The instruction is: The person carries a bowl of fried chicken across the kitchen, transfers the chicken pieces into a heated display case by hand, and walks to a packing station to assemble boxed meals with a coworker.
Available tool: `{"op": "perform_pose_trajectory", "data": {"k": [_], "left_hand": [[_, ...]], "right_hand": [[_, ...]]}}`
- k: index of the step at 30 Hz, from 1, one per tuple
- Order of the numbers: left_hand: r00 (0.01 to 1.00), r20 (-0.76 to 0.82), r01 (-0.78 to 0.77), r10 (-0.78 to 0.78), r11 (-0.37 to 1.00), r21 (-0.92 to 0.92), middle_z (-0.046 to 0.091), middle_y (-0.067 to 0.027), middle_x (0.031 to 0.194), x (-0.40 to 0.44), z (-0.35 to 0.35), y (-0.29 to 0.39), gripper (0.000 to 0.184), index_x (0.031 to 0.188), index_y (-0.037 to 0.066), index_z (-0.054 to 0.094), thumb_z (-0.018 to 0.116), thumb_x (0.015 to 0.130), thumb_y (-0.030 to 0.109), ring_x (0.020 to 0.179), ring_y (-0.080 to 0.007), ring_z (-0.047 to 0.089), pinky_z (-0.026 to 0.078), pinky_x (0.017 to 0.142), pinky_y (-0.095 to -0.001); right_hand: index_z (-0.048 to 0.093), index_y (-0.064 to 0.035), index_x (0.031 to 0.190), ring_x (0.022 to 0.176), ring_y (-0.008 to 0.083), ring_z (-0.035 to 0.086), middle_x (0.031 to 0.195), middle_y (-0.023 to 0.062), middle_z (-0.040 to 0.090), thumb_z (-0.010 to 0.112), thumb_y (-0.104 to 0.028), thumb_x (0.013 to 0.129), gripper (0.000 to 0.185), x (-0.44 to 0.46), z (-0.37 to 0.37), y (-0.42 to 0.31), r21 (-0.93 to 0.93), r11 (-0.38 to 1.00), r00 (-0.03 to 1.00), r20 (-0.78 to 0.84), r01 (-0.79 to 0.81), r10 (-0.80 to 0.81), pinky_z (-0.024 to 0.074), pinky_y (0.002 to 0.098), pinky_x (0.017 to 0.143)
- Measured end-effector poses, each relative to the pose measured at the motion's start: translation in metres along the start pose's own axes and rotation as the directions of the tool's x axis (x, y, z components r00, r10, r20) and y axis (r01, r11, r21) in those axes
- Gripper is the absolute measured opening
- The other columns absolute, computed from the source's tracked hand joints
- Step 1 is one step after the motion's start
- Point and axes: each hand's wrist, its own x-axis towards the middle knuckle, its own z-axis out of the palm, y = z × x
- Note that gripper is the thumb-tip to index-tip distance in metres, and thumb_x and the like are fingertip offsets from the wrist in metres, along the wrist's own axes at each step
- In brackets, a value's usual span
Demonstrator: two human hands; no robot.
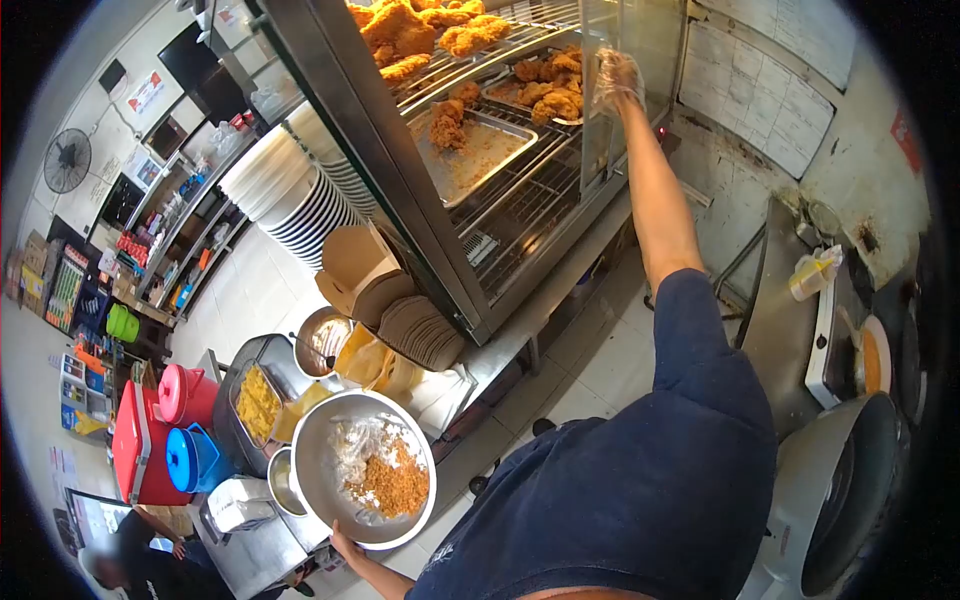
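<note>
My left hand (346,543) grips the near rim of a large metal mixing bowl (423,425), its thumb over the edge. Inside the bowl are brown crispy crumbs (390,486) and what looks like crumpled clear plastic (352,447). My right arm reaches up to a glass display warmer (365,150). A clear plastic glove covers my right hand (616,82), whose fingers are closed at the edge of the glass sliding door (601,130). Behind the glass, fried chicken (557,98) lies on trays, and one tray (470,175) holds a few pieces and crumbs.
Stacked paper buckets (290,180) and cardboard boxes (425,330) stand beside the warmer. A pan of yellow food (257,403), a metal bowl with sauce (322,340) and a blue container (196,460) line the counter. Another person (160,560) is at lower left. A large metal pot (815,510) stands right.
</note>
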Motion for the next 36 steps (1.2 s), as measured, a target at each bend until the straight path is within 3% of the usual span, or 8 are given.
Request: {"op": "perform_pose_trajectory", "data": {"k": [2, 11, 20, 25, 30, 32, 34, 36], "left_hand": [[1.0, -0.001, 0.03, -0.03, 0.999, 0.012, 0.055, -0.0138, 0.096, 0.023, -0.015, -0.013, 0.038, 0.108, -0.003, 0.046, 0.049, 0.081, 0.023, 0.082, -0.0257, 0.056, 0.046, 0.071, -0.036], [0.952, 0.041, 0.301, -0.305, 0.951, 0.071, 0.056, -0.014, 0.093, 0.076, -0.058, -0.033, 0.035, 0.106, -0.005, 0.049, 0.052, 0.08, 0.018, 0.079, -0.0258, 0.056, 0.047, 0.067, -0.0366], [0.974, -0.212, -0.041, 0.086, 0.978, 0.206, 0.057, -0.0103, 0.086, 0.03, -0.021, -0.003, 0.034, 0.099, -0.003, 0.052, 0.05, 0.081, 0.025, 0.073, -0.0227, 0.055, 0.045, 0.063, -0.0348], [0.951, -0.281, -0.064, 0.127, 0.973, 0.22, 0.05, -0.0077, 0.091, 0.026, -0.045, -0.003, 0.031, 0.1, 0.002, 0.043, 0.053, 0.081, 0.025, 0.08, -0.0178, 0.049, 0.043, 0.069, -0.0301], [0.624, -0.51, -0.41, 0.591, 0.804, 0.43, 0.052, -0.0087, 0.087, -0.027, 0.005, 0.039, 0.024, 0.097, -0.004, 0.048, 0.052, 0.084, 0.015, 0.079, -0.018, 0.048, 0.042, 0.069, -0.0291], [0.738, -0.455, -0.454, 0.498, 0.866, 0.211, 0.052, -0.0096, 0.082, -0.05, 0.03, 0.059, 0.02, 0.092, -0.005, 0.048, 0.05, 0.083, 0.012, 0.071, -0.0139, 0.049, 0.044, 0.06, -0.0268], [0.798, -0.425, -0.457, 0.427, 0.889, 0.035, 0.05, -0.0035, 0.064, -0.088, 0.078, 0.08, 0.017, 0.079, -0.002, 0.053, 0.05, 0.082, 0.015, 0.061, -0.0106, 0.049, 0.042, 0.055, -0.0224], [0.948, -0.024, -0.305, 0.317, 0.93, 0.206, 0.053, -0.001, 0.072, -0.103, 0.079, 0.079, 0.016, 0.086, 0.004, 0.054, 0.054, 0.082, 0.018, 0.069, -0.0103, 0.052, 0.043, 0.061, -0.0228]], "right_hand": [[0.055, -0.0027, 0.099, 0.07, 0.0169, 0.057, 0.082, 0.0073, 0.06, 0.052, -0.018, 0.083, 0.023, 0.051, -0.006, 0.064, -0.408, 0.823, 0.911, 0.059, 0.395, -0.408, 0.0479, 0.0279, 0.057], [0.056, -0.0021, 0.095, 0.071, 0.0116, 0.055, 0.085, 0.0058, 0.058, 0.059, -0.011, 0.078, 0.02, -0.163, 0.06, -0.047, -0.631, 0.604, 0.871, 0.297, 0.486, -0.39, 0.0516, 0.0232, 0.064], [0.055, -0.0001, 0.09, 0.076, 0.0183, 0.056, 0.084, 0.0083, 0.056, 0.057, -0.003, 0.073, 0.017, -0.27, 0.1, -0.069, 0.184, 0.861, 0.76, 0.41, 0.474, -0.505, 0.0452, 0.0261, 0.069], [0.057, 0.0003, 0.091, 0.075, 0.0217, 0.057, 0.082, 0.0124, 0.058, 0.056, -0.004, 0.072, 0.019, -0.282, 0.114, -0.072, -0.09, 0.77, 0.747, 0.338, 0.632, -0.573, 0.0455, 0.0282, 0.068], [0.058, -0.0014, 0.089, 0.075, 0.0189, 0.057, 0.081, 0.0105, 0.06, 0.052, -0.013, 0.08, 0.016, -0.303, 0.105, -0.097, -0.379, 0.767, 0.855, 0.202, 0.518, -0.478, 0.0446, 0.0295, 0.068], [0.056, -0.0031, 0.086, 0.07, 0.0174, 0.055, 0.079, 0.0091, 0.056, 0.053, -0.017, 0.081, 0.015, -0.35, 0.107, -0.107, 0.125, 0.942, 0.929, 0.167, 0.311, -0.329, 0.0463, 0.0299, 0.065], [0.051, -0.0015, 0.091, 0.071, 0.0188, 0.055, 0.078, 0.0108, 0.056, 0.056, -0.013, 0.074, 0.022, -0.404, 0.129, -0.111, 0.668, 0.726, 0.71, 0.591, -0.164, -0.383, 0.0466, 0.0294, 0.065], [0.051, -0.0005, 0.091, 0.074, 0.019, 0.055, 0.078, 0.0101, 0.055, 0.061, -0.018, 0.07, 0.029, -0.474, 0.137, -0.111, 0.32, 0.699, 0.367, 0.926, -0.639, -0.089, 0.0459, 0.0318, 0.07]]}}
